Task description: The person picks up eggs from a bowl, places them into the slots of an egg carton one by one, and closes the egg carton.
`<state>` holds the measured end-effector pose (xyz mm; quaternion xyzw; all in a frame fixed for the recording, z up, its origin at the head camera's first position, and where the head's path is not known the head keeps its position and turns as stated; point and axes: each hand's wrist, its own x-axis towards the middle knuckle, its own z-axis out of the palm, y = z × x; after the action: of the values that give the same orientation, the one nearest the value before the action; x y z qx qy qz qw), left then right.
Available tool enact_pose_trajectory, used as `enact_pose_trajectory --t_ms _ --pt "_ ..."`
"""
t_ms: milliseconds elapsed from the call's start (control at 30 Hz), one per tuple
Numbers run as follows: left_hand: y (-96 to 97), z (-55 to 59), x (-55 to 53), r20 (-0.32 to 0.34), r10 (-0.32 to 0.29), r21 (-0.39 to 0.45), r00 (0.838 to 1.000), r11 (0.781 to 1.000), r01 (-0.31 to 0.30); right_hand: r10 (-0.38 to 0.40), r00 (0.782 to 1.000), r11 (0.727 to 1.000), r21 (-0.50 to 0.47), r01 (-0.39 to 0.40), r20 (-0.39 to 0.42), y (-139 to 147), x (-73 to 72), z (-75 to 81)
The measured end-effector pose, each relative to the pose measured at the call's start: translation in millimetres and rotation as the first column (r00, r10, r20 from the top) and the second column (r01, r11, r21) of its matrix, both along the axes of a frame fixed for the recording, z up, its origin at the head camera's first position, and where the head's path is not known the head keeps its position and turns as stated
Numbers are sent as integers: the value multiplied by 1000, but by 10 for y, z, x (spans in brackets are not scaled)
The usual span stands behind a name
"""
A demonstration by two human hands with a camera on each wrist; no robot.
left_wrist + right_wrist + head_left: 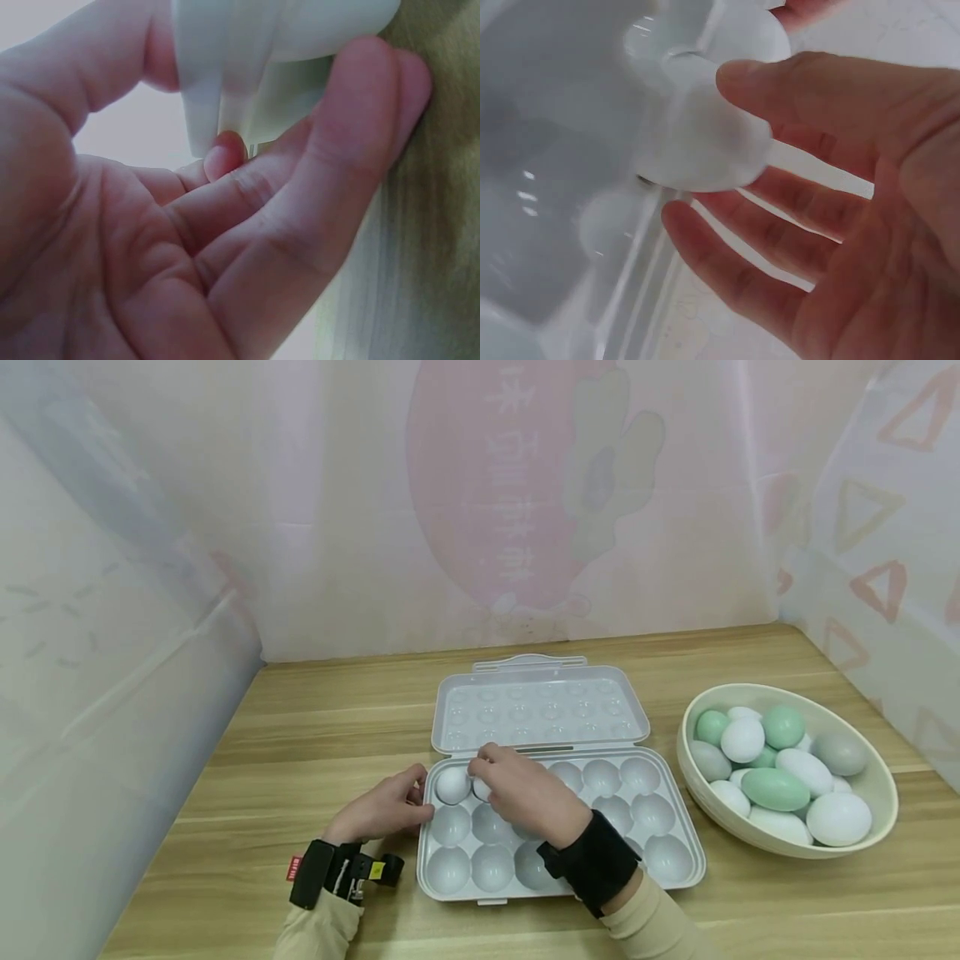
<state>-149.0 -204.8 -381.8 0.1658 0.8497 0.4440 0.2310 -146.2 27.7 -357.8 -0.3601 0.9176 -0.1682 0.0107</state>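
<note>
A white plastic egg box [492, 867] lies with its lid [534, 706] folded back behind it. One white egg [453, 785] sits in the back left cup. My right hand [534, 793] reaches over the back row and holds a second white egg [716, 139] at the cup beside it, thumb on one side and fingers on the other. At the box's left side, my left hand [386, 806] grips the rim [199, 82], with the thumb on one face and fingers curled beneath. The right hand covers some of the middle cups in the head view.
A cream bowl [693, 777] piled with white, green and grey eggs stands right of the box. The wooden table [322, 727] extends to the left, and printed cloth walls [337, 527] rise at the back and both sides.
</note>
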Motion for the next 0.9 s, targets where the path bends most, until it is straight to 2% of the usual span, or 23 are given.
enact_pose_trajectory --t_ms 367,600,900 --pt "-6 -30 10 -4 -3 43 1000 999 3 -26 1000 999 -41 25 -17 137 48 181" --pt "-19 -27 3 -16 -3 31 1000 1000 4 -46 999 997 -69 46 5 242 58 286" --pt "-32 -36 -3 -2 -2 29 1000 1000 2 -66 998 993 -100 64 -20 384 98 317"
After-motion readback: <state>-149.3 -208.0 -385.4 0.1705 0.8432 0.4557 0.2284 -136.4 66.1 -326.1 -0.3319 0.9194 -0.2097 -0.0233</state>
